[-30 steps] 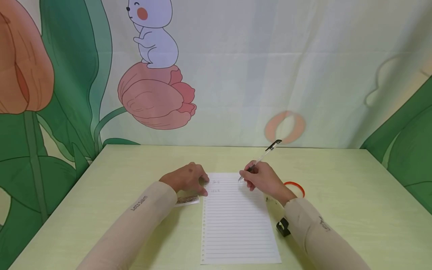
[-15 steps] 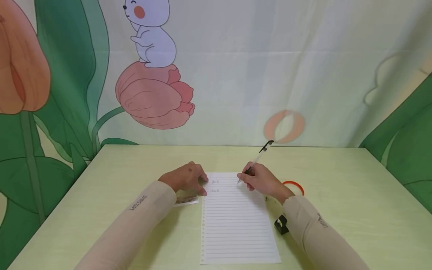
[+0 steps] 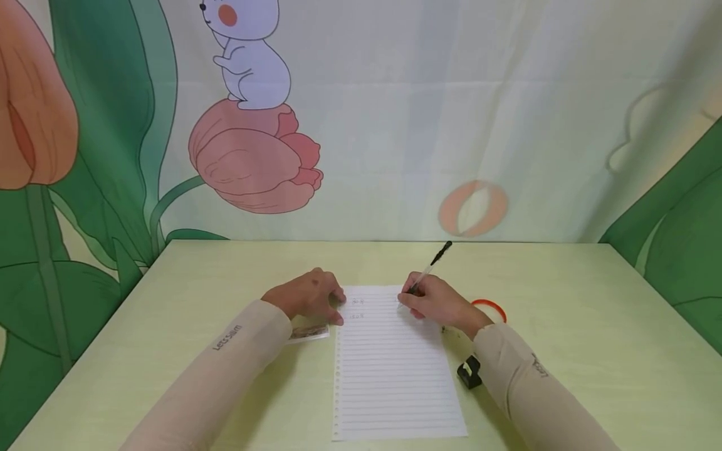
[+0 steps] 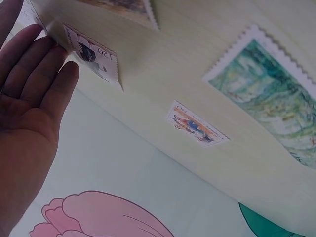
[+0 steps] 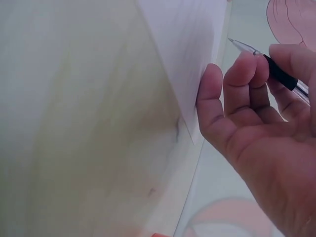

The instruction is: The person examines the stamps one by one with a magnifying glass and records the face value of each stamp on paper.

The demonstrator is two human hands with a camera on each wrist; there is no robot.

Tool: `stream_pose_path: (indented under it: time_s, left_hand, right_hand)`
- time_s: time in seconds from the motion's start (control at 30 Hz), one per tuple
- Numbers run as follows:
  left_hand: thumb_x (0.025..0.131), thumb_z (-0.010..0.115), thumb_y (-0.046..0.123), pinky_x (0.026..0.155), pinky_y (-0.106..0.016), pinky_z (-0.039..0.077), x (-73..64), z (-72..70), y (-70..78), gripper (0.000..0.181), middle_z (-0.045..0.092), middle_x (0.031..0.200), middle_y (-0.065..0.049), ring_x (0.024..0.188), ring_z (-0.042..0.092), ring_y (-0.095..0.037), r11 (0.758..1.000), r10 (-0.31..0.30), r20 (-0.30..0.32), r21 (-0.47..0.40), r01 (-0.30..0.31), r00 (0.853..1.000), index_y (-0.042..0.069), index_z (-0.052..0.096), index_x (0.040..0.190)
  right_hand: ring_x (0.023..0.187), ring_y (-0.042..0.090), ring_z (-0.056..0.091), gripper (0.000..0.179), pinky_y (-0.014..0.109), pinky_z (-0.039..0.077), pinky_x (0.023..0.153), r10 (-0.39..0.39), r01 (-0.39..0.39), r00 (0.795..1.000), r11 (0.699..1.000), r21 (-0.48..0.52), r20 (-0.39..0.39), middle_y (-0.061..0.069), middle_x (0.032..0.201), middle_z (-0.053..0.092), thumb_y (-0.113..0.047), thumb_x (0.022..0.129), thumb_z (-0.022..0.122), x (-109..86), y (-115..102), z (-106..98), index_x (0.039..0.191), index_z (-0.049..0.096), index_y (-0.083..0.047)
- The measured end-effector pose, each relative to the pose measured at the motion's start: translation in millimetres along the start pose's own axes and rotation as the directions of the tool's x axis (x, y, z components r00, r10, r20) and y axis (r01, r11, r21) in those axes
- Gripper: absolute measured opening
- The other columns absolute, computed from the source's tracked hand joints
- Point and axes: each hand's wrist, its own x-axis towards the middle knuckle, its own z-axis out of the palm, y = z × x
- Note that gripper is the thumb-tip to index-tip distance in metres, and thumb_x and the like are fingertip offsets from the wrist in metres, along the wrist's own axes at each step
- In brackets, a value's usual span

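A white lined sheet (image 3: 397, 376) with punched holes down its left side lies on the table, bearing small handwritten marks near its top left. My right hand (image 3: 440, 300) pinches a clear pen (image 3: 433, 263) with a black grip, its tip at the sheet's upper right. In the right wrist view the pen (image 5: 280, 72) sits between thumb and fingers. My left hand (image 3: 304, 295) rests with its fingertips at the sheet's upper left edge, fingers loosely bent. Beside and below it, a stamp (image 3: 309, 332) is partly covered by the sleeve.
In the left wrist view several stamps lie on the table, among them a green landscape one (image 4: 271, 94), one marked 120 (image 4: 96, 55) and a small orange-blue one (image 4: 195, 126). By the right forearm are a black object (image 3: 469, 372) and a red ring-shaped edge (image 3: 491, 307).
The pen has swung more upright, and its tip has shifted slightly down the sheet. The right hand has moved a little left. The left hand keeps its place on the sheet's edge.
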Motion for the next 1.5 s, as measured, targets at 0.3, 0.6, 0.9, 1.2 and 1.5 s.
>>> stream_pose_path:
  time_s: [0.3, 0.6, 0.9, 1.2, 1.5]
  left_hand:
    - [0.082, 0.084, 0.033, 0.102, -0.040, 0.043, -1.1, 0.1, -0.1, 0.049, 0.057, 0.127, -0.003, 0.117, 0.048, -0.020, 1.000, 0.008, 0.004, -0.015, -0.008, 1.000, 0.015, 0.071, 0.125]
    - [0.081, 0.085, 0.032, 0.103, -0.039, 0.043, 1.1, 0.4, -0.9, 0.050, 0.060, 0.131, -0.003, 0.119, 0.050, -0.020, 1.000, 0.014, 0.000, 0.006, -0.014, 1.000, 0.014, 0.072, 0.125]
    - [0.081, 0.085, 0.033, 0.104, -0.039, 0.043, 1.6, 0.3, 0.5, 0.050, 0.061, 0.131, -0.003, 0.120, 0.049, -0.021, 1.000, 0.009, 0.014, 0.013, -0.009, 1.000, 0.014, 0.071, 0.126]
    - [0.081, 0.085, 0.033, 0.105, -0.039, 0.042, 1.5, -0.6, 0.6, 0.051, 0.061, 0.130, -0.003, 0.121, 0.049, -0.020, 1.000, 0.017, 0.011, 0.016, -0.017, 1.000, 0.013, 0.071, 0.126]
    - [0.081, 0.085, 0.032, 0.103, -0.038, 0.043, 2.4, -1.2, 0.8, 0.051, 0.061, 0.128, -0.003, 0.118, 0.049, -0.020, 1.000, 0.008, 0.016, 0.009, -0.008, 1.000, 0.013, 0.071, 0.125]
  right_hand:
    - [0.061, 0.016, 0.053, 0.014, 0.031, 0.046, 0.065, 0.030, -0.031, 0.999, 0.998, -0.049, -0.019, 0.005, 0.066, 0.059, -0.016, 0.099, 0.061, -0.2, 1.0, -1.9, 0.095, 0.059, -0.003]
    - [0.060, 0.015, 0.051, 0.015, 0.031, 0.044, 0.064, 0.018, -0.018, 1.000, 0.996, -0.083, -0.001, 0.007, 0.065, 0.060, -0.018, 0.100, 0.062, 0.5, -0.5, -2.2, 0.095, 0.058, -0.004]
    - [0.061, 0.016, 0.053, 0.014, 0.031, 0.045, 0.064, 0.017, -0.016, 1.000, 0.997, -0.074, 0.009, 0.007, 0.067, 0.060, -0.017, 0.101, 0.061, 0.0, -0.6, -1.5, 0.095, 0.058, -0.004]
    - [0.060, 0.015, 0.051, 0.014, 0.031, 0.045, 0.064, 0.005, -0.006, 1.000, 0.996, -0.084, -0.004, 0.007, 0.067, 0.060, -0.017, 0.100, 0.062, 0.5, 0.2, -2.0, 0.094, 0.058, -0.005]
    - [0.059, 0.013, 0.049, 0.014, 0.029, 0.042, 0.063, 0.005, -0.004, 1.000, 0.995, -0.099, 0.007, 0.002, 0.063, 0.057, -0.017, 0.099, 0.063, 1.6, 0.4, -1.4, 0.093, 0.059, -0.005]
